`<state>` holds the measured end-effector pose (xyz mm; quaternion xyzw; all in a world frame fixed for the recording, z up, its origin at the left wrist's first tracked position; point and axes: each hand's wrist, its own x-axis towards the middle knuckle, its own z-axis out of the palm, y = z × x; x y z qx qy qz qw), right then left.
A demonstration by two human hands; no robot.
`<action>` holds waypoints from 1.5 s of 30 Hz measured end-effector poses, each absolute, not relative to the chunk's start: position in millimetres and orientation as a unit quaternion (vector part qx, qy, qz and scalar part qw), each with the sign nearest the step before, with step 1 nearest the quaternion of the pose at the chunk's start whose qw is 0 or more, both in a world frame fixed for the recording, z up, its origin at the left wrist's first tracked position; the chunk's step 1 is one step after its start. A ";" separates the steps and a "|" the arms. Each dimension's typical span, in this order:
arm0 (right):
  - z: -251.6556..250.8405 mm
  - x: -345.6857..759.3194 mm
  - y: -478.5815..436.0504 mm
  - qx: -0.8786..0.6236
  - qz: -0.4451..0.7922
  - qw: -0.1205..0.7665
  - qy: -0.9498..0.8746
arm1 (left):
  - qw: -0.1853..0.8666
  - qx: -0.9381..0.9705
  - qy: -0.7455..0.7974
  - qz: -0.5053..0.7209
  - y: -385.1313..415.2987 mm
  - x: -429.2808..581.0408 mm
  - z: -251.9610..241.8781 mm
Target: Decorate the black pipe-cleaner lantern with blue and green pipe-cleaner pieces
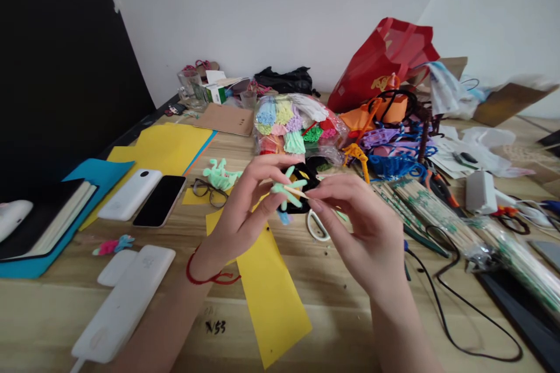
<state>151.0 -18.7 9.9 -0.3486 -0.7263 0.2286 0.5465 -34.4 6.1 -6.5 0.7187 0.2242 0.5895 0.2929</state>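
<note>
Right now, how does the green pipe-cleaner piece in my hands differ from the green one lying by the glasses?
The held piece is pinched between left hand and right hand; the lying piece rests untouched beside the glasses. The held piece has a pale stick against it; the lying piece shows none. Both are mint-green and fuzzy.

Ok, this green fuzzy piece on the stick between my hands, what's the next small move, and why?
Probably pinch the green fuzzy piece firmly with the left hand and, with the right hand, ease the thin stick a little further in: the stick seems to reach only its middle, and its arms splay loosely.
</note>
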 end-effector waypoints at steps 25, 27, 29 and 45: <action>17.7 141.6 -29.5 -0.356 0.195 0.525 -0.748 | 0.178 0.693 0.214 0.665 5.0 -26.1 -5.3; 18.0 140.5 -28.9 -0.362 0.191 0.525 -0.746 | 0.175 0.695 0.221 0.662 4.2 -25.6 -5.5; 17.5 139.1 -28.4 -0.366 0.181 0.526 -0.746 | 0.171 0.696 0.228 0.659 3.5 -24.5 -6.1; 15.1 134.8 -28.5 -0.350 0.150 0.548 -0.745 | 0.150 0.678 0.227 0.683 5.7 -23.4 -10.4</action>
